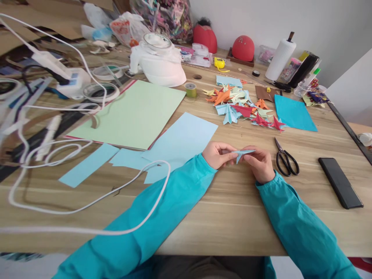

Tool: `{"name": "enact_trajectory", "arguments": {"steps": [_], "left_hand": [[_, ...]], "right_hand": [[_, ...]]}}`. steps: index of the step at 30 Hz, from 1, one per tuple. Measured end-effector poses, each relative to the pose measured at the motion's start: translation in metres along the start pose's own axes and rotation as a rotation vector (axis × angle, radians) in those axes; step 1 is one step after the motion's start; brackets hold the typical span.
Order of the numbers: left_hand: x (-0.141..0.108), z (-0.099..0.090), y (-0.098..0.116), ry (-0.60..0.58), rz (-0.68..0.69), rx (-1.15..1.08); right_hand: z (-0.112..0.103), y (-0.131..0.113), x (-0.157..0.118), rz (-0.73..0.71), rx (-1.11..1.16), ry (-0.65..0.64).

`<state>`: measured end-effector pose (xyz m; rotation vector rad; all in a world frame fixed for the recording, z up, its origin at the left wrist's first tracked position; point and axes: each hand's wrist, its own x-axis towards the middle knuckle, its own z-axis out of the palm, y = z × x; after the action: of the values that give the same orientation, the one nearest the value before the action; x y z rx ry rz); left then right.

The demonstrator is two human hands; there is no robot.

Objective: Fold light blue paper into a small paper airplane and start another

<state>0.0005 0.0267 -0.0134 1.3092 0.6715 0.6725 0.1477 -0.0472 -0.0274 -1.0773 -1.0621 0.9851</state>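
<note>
Between my two hands is a small light-blue folded paper (241,153), narrow and pointed, held just above the wooden table. My left hand (220,153) pinches its left end between thumb and fingers. On the other side my right hand (259,162) grips it with thumb and forefinger, fingers closed. A pile of folded paper pieces (228,112) in blue, orange, red and pale green lies beyond my hands. Black-handled scissors (286,159) rest just right of my right hand. A light-blue paper sheet (186,135) lies to the left of my left hand.
A pale green sheet stack (130,116) and a cut blue strip (88,165) lie left. White cable (87,232) loops over the left side and above my left sleeve. A black phone (340,182) lies right. A bright blue paper square (295,112) and thread spool (191,90) sit farther back.
</note>
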Motion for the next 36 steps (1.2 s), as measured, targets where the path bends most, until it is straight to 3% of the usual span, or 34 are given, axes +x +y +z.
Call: {"name": "enact_trajectory", "arguments": {"steps": [12, 23, 36], "left_hand": [[-0.0002, -0.0003, -0.0066, -0.022, 0.009, 0.019], [-0.0014, 0.0006, -0.0030, -0.062, 0.075, 0.066], [-0.0014, -0.0012, -0.0026, -0.101, 0.111, 0.116]], "right_hand": [[0.0044, -0.0063, 0.0032, -0.070, -0.141, 0.040], [0.0032, -0.0038, 0.0028, 0.030, -0.117, 0.086], [0.0062, -0.0082, 0.0022, 0.023, -0.160, 0.085]]}}
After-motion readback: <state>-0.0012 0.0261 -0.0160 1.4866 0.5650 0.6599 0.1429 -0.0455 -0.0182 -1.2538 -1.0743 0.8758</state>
